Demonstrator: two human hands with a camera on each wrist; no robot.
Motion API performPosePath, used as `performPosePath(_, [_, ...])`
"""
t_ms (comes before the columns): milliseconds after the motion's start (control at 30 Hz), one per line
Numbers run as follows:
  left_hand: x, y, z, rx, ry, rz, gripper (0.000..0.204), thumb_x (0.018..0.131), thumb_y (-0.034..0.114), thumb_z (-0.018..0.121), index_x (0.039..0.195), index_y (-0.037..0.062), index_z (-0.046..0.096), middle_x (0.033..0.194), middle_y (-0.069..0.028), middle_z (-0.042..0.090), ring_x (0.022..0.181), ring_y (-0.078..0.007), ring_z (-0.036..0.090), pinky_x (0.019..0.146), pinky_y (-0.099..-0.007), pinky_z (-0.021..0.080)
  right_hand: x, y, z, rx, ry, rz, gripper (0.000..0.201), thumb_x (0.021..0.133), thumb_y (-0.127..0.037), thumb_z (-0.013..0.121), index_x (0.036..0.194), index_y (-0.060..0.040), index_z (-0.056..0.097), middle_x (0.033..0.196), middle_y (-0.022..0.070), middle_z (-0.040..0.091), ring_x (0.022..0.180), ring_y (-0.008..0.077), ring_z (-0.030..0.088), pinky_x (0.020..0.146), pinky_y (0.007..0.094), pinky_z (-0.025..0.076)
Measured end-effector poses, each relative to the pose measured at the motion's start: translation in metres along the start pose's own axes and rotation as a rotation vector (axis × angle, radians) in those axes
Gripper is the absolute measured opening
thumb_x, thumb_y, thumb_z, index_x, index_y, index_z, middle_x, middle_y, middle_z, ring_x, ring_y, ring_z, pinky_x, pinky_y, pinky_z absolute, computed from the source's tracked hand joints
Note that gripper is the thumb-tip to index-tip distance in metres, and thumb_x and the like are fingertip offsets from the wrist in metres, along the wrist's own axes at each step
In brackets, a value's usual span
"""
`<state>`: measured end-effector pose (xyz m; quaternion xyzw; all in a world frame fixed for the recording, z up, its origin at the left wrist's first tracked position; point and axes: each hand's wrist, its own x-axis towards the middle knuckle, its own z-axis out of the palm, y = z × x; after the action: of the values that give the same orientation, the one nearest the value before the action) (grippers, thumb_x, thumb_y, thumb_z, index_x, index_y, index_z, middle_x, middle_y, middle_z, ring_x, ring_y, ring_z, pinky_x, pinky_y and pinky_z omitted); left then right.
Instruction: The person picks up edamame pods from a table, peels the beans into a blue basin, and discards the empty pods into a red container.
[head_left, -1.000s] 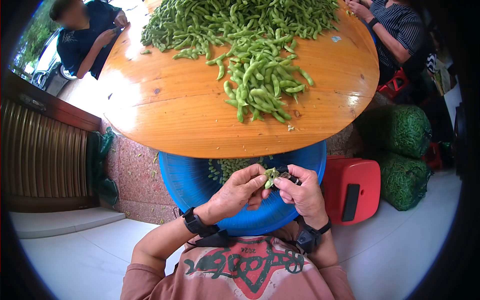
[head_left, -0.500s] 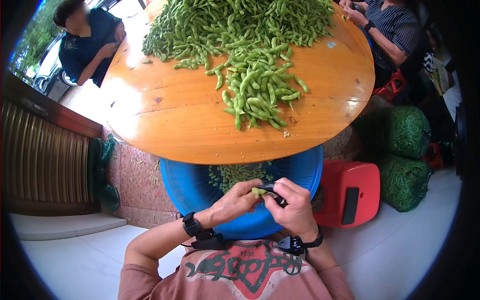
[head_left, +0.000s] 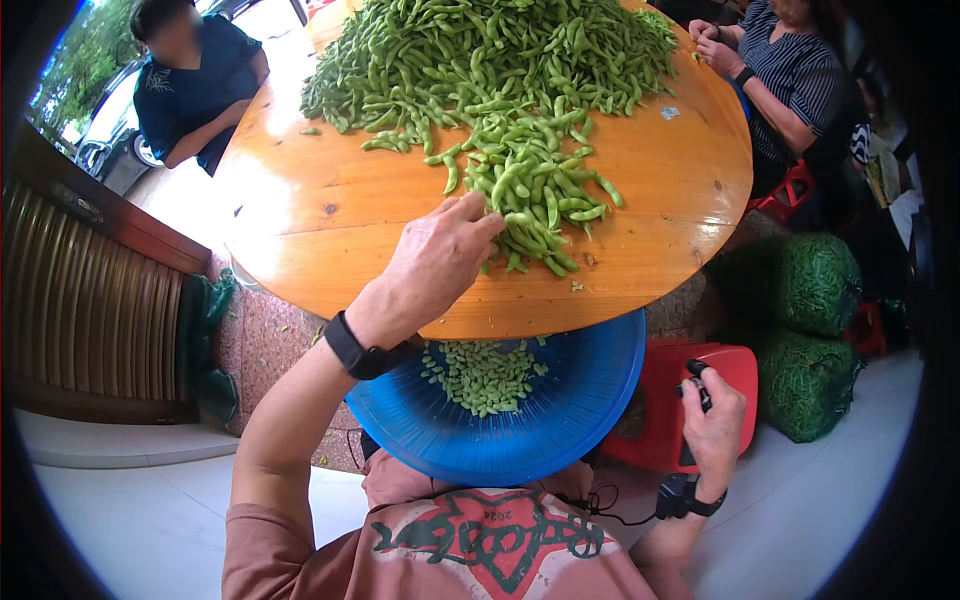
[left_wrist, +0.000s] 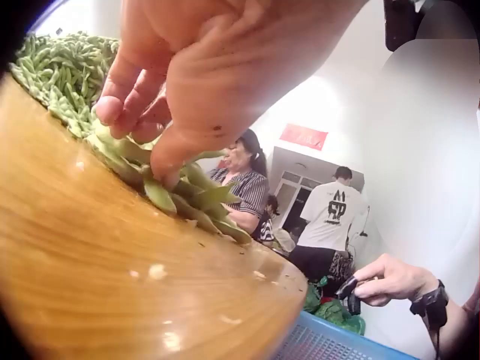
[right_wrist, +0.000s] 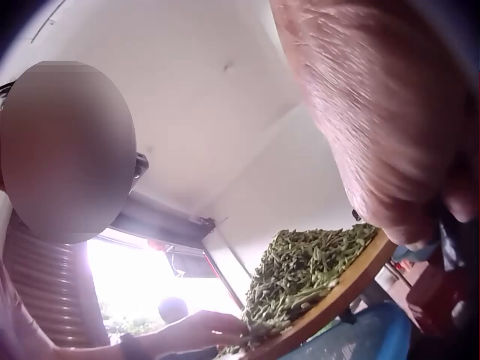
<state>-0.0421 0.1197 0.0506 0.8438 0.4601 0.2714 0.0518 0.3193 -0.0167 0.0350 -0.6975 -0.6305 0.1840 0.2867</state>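
"When viewed from above, what to record first?"

"Record the table (head_left: 330, 260), with a large heap (head_left: 490, 60) of green pods across its far side and spilling toward the near edge. Judge most of the work still to do, going by that."

"And below?"

"Note the blue tub (head_left: 570, 425), partly under the near edge. Add two netted sacks (head_left: 805, 385) off to the right, apparently packed with pods; cannot tell whether due for shelling too."

"State of the hands?"

"Well apart. Found the left hand (head_left: 440, 255) at the table, thumb and fingers curled round pods (head_left: 530, 240) at the heap's near end; cannot tell how many. Found the right hand (head_left: 716, 425) beyond the tub's right side, clamped on a small black tool (head_left: 697, 395), kind unclear."

"Anything finished?"

"Shelled beans (head_left: 485, 380), loose in one patch on the tub floor. Judge the stage early: far fewer beans than pods."
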Motion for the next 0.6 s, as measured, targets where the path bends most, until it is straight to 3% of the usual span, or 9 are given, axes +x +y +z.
performPosePath(100, [-0.001,-0.004,0.003,0.119,-0.016,0.027,0.025,0.087,0.005,0.067,0.111,0.0034,0.065,0.093,-0.0145,0.061,0.081,-0.0362,0.064,0.072,-0.0418,0.053,0.003,-0.022,0.015,0.041,-0.041,-0.066,0.012,0.089,-0.004,0.066,0.098,0.003,0.066,0.079,0.0194,0.065,0.063,0.0319,0.063,0.06,0.0375,0.05])
performPosePath(133, [-0.006,0.002,-0.001,0.041,0.032,-0.048,0.019,0.088,0.004,0.066,0.107,0.0031,0.064,0.091,-0.0127,0.064,0.078,-0.0316,0.065,0.07,-0.0386,0.054,0.003,-0.029,0.018,0.055,-0.084,-0.08,0.011,0.089,-0.004,0.065,0.096,0.0028,0.065,0.079,0.0194,0.065,0.065,0.0333,0.064,0.06,0.0381,0.05])
performPosePath(200, [-0.02,0.015,-0.007,-0.042,0.073,-0.12,0.013,0.09,0.003,0.066,0.103,0.0028,0.064,0.089,-0.011,0.066,0.076,-0.0269,0.067,0.068,-0.0353,0.055,0.002,-0.05,0.031,0.23,-0.148,-0.085,0.007,0.089,-0.004,0.064,0.09,0.0028,0.063,0.075,0.0166,0.064,0.061,0.0258,0.064,0.056,0.0362,0.049])
performPosePath(267, [-0.039,0.028,-0.009,-0.546,0.061,-0.525,0.014,0.092,0.007,0.069,0.099,0.0013,0.058,0.081,-0.0077,0.065,0.071,-0.016,0.068,0.061,-0.0315,0.056,-0.001,-0.062,0.048,0.422,-0.3,-0.039,0.008,0.091,-0.005,0.062,0.087,0.0018,0.061,0.068,0.011,0.061,0.056,0.015,0.059,0.051,0.0323,0.046])
performPosePath(300, [-0.049,0.037,-0.008,-0.547,0.055,-0.524,0.014,0.092,0.007,0.069,0.099,0.0013,0.058,0.081,-0.0077,0.065,0.071,-0.016,0.068,0.061,-0.0315,0.056,-0.002,-0.067,0.055,0.506,-0.42,0.017,0.01,0.092,-0.006,0.061,0.086,0.001,0.061,0.065,0.0074,0.06,0.054,0.0093,0.056,0.049,0.03,0.045])
performPosePath(367, [-0.068,0.059,-0.001,-1.311,0.016,-0.611,0.007,0.097,0.004,0.064,0.095,0.0009,0.058,0.089,-0.0082,0.069,0.077,-0.0124,0.068,0.065,-0.0268,0.058,-0.004,-0.082,0.076,0.912,-0.569,0.253,0.013,0.097,-0.013,0.061,0.092,-0.0011,0.061,0.064,-0.0037,0.054,0.054,0.0028,0.048,0.047,0.023,0.038])
performPosePath(467, [-0.095,0.081,0.022,-1.477,-0.012,-0.695,0.008,0.096,0.0,0.065,0.098,0.0001,0.058,0.087,-0.0091,0.067,0.075,-0.0141,0.068,0.066,-0.027,0.058,-0.005,-0.096,0.09,1.107,-0.64,0.306,0.013,0.099,-0.014,0.06,0.095,-0.0007,0.061,0.064,-0.0044,0.05,0.055,0.0027,0.046,0.048,0.0213,0.036])
performPosePath(600, [-0.109,0.091,0.034,-1.401,0.007,-0.735,0.008,0.096,0.001,0.066,0.097,0.0,0.057,0.084,-0.0061,0.065,0.073,-0.0111,0.065,0.063,-0.0248,0.055,-0.007,-0.098,0.094,1.234,-0.676,0.398,0.014,0.101,-0.014,0.06,0.098,0.0001,0.059,0.065,-0.0043,0.047,0.056,0.003,0.044,0.049,0.0211,0.034])
